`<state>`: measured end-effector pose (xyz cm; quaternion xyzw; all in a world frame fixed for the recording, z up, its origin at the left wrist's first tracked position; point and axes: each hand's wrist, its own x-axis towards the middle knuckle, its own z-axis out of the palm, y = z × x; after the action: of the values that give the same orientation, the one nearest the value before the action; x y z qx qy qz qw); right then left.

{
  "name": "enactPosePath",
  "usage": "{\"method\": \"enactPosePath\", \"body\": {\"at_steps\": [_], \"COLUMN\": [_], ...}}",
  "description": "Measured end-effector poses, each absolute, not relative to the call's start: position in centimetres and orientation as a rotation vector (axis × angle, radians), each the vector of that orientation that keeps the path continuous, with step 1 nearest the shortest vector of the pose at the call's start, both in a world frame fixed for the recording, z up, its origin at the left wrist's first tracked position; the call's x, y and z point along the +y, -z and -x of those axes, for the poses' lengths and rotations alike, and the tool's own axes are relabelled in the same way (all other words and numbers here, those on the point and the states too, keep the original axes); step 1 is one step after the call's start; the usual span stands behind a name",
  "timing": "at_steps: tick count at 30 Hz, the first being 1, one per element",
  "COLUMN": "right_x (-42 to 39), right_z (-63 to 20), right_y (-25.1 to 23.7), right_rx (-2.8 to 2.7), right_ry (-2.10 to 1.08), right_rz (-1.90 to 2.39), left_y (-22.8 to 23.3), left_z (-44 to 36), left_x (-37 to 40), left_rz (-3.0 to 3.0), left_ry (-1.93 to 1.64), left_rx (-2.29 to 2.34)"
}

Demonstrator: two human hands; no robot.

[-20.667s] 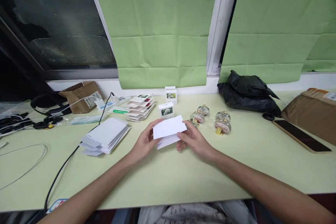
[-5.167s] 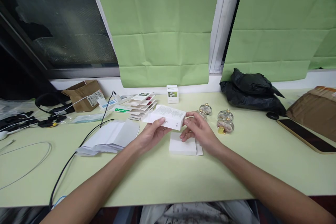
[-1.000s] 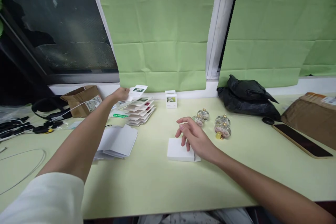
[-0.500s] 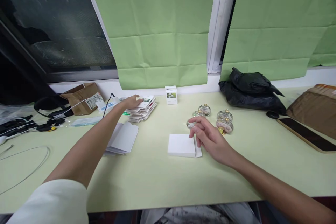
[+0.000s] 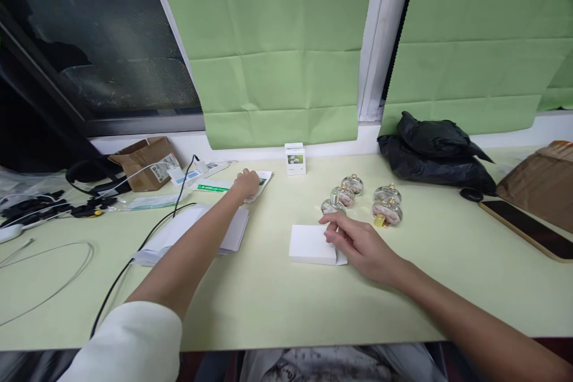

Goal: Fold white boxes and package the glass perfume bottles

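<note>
1. I see the white box (image 5: pixel 311 240) flat on the table (image 5: pixel 268 304), long axis apparently left-right, flap (image 5: pixel 341 258) pointing right.
2. The right hand (image 5: pixel 362 246) is beside that end, fingers loosely spread.
3. The left hand (image 5: pixel 246 182) covers printed cards (image 5: pixel 264 179) slanting away rightward; I cannot tell its grip.

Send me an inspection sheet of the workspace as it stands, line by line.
Surface: smooth pale-green tabletop; spills, nothing seen.
Things at hand: flat white rectangular box near the right hand; white picture-printed flat pack under the left hand.
Clutter: five round clear ornaments with gold-coloured tops, open brown cardboard carton, crumpled black plastic bag, black-screened phone.
Hands: right loosely curled, nothing visibly held; left grip hidden.
Cables: black cable crosses the left side; thin pale wire curves farther left.
Surroundings: green blinds, dark window; other people, nothing seen.
</note>
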<state>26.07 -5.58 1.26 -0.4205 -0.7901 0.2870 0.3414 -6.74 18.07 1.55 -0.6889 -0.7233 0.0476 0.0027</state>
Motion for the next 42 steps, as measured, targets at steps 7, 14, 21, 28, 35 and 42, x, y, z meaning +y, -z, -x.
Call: {"method": "enactPosePath", "body": {"at_steps": [7,14,21,28,35,42], "right_x": [-5.4,-4.9,-4.8,-4.8,-4.8,-4.8], "right_z": [-26.5,-26.8,-26.8,-26.8,-26.8,-26.8], "right_y": [-0.8,-0.7,-0.5,-0.6,-0.5,-0.4], "right_rx": [-2.102,-2.043,-2.040,-2.059,-2.073,-2.108], "right_ry": [-0.681,-0.664,-0.660,-0.619,-0.613,-0.578], "right_rz": [1.151,1.124,1.136,1.154,1.174,1.195], "left_y": [-5.1,-7.6,-8.5,-9.7,-9.7,-9.6], "left_z": [7.1,7.5,7.3,7.1,7.2,7.0], "left_x": [18.9,19.7,19.8,19.4,19.3,19.3], "left_rz": [2.112,2.077,2.047,2.073,2.064,2.062], "left_ry": [-0.261,-0.124,-0.020,-0.012,-0.051,-0.079], "left_rx": [-2.577,-2.594,-2.579,-2.566,-2.561,-2.535]}}
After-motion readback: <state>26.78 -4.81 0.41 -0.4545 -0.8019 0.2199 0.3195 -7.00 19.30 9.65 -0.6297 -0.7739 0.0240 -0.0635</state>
